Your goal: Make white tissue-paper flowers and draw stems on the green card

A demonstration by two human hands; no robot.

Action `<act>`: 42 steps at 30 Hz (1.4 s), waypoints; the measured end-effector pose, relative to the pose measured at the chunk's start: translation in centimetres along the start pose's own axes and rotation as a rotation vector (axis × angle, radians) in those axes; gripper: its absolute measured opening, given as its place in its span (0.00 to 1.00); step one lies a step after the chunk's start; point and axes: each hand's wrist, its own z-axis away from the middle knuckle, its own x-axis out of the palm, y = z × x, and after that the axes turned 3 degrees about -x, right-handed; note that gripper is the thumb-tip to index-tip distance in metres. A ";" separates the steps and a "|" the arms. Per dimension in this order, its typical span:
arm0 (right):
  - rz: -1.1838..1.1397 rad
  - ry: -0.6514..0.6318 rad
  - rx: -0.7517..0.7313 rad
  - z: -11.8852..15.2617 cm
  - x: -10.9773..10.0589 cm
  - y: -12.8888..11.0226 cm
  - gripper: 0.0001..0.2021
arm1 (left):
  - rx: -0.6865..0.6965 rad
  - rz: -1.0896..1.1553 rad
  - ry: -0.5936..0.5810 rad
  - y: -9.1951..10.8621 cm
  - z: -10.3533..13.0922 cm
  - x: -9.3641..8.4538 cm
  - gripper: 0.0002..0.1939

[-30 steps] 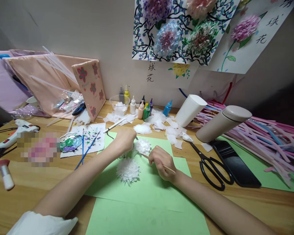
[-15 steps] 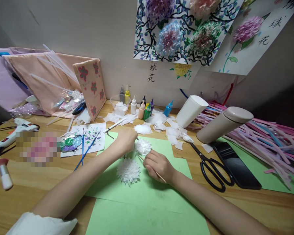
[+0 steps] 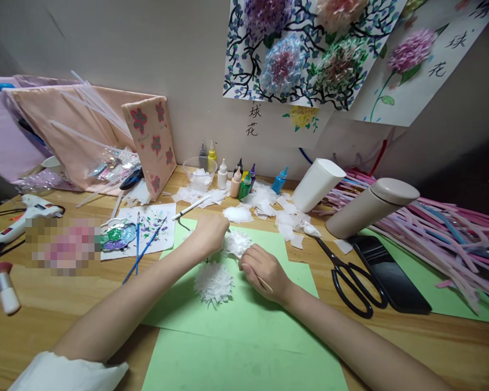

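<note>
My right hand (image 3: 264, 273) is closed round a thin wooden stick (image 3: 265, 283), whose back end shows below the fingers. Its front end is hidden behind the fingers, at the edge of a white tissue-paper flower (image 3: 238, 244). On the other side of that flower my left hand (image 3: 211, 234) is closed, fingertips down; what it pinches is hidden. A second, rounder white paper flower (image 3: 214, 284) lies just below, on the green paper (image 3: 244, 347), and neither hand touches it.
Beyond the hands are cut tissue squares (image 3: 264, 200) and small paint bottles (image 3: 244, 186). Black scissors (image 3: 352, 282), a phone (image 3: 391, 274) and a tumbler (image 3: 370, 206) stand or lie to the right. Paintbrushes (image 3: 144, 251), a paint palette (image 3: 119, 235) and a glue gun (image 3: 24, 217) are leftward.
My right hand has shifted slightly up and tilted, and the stick's front end has gone from sight towards the upper flower. My left hand stays in place.
</note>
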 end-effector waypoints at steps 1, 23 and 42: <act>-0.019 0.012 0.015 0.0 0.0 0.0 0.13 | 0.001 -0.002 -0.004 0.0 0.0 0.0 0.09; -0.223 0.149 0.259 0.0 0.1 0.0 0.19 | 0.021 0.014 -0.014 0.1 0.1 -0.1 0.08; -0.313 0.394 0.243 0.6 -0.3 0.4 0.21 | 0.068 0.208 0.189 -3.6 -2.6 0.1 0.11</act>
